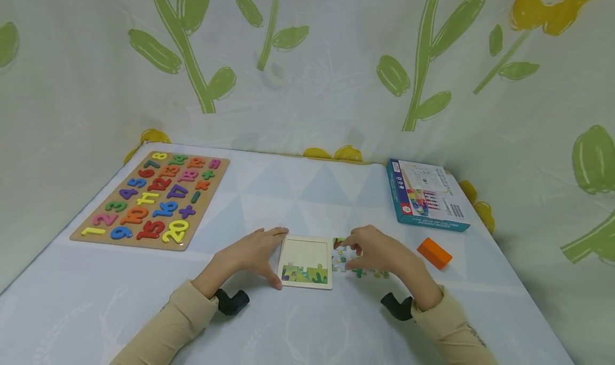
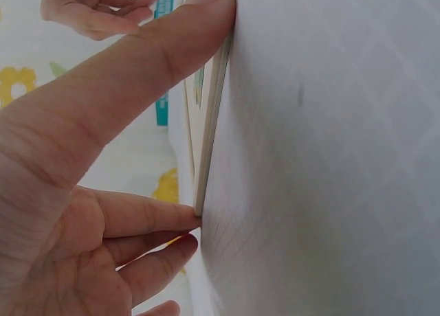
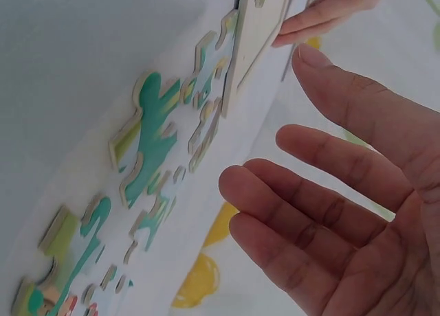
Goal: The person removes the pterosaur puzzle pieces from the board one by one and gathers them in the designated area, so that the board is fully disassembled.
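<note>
A square wooden puzzle tray [image 1: 305, 250] lies on the table, with joined green puzzle pieces [image 1: 304, 274] along its near side. My left hand [image 1: 252, 253] holds the tray by its left side, thumb at the near corner and index fingertip at the far corner. In the left wrist view, the tray's thin edge [image 2: 210, 137] spans between thumb and finger. My right hand [image 1: 377, 248] hovers over loose puzzle pieces [image 1: 338, 261] to the tray's right, partly hiding them. The right wrist view shows its fingers loosely bent with nothing between them, beside several green and white pieces [image 3: 155, 117].
A number board [image 1: 196, 220] with coloured numerals and signs lies at the left. A teal-edged box [image 1: 427, 194] sits at the back right, and an orange block [image 1: 434, 253] is nearer, right of my right hand. A flowered curtain [image 1: 326, 87] hangs behind the table.
</note>
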Tool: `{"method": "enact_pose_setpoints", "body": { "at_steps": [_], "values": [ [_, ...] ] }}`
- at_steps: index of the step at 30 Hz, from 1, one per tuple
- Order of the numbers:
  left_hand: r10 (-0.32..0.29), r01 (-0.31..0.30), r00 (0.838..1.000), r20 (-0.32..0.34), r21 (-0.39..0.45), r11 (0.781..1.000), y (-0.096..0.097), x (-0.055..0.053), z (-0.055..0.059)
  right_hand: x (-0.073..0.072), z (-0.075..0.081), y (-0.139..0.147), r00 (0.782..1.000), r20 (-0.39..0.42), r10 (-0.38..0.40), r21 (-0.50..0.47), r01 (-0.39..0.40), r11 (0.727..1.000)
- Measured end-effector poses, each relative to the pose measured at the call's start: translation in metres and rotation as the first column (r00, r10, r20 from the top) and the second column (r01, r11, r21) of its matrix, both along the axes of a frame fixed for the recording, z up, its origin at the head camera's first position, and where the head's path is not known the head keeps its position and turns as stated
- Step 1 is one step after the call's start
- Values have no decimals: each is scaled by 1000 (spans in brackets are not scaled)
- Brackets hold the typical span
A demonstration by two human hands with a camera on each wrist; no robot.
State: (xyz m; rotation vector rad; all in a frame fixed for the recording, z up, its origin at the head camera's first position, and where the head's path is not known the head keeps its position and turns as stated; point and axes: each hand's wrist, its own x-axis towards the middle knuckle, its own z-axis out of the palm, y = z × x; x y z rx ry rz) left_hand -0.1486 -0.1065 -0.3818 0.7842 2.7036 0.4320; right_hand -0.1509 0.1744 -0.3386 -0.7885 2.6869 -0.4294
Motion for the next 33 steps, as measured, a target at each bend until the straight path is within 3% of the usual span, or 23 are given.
{"method": "enact_pose_setpoints", "body": {
  "at_steps": [10, 33],
  "values": [
    [-8, 8, 1000, -4, 8, 1000, 0, -1, 0, 0, -1, -13, 999, -5, 39, -50, -40, 998],
    [-1, 1, 1000, 7, 4, 1000, 1, -1, 1, 0, -3, -38, 996, 0, 91, -53, -90, 994]
  ]
}}
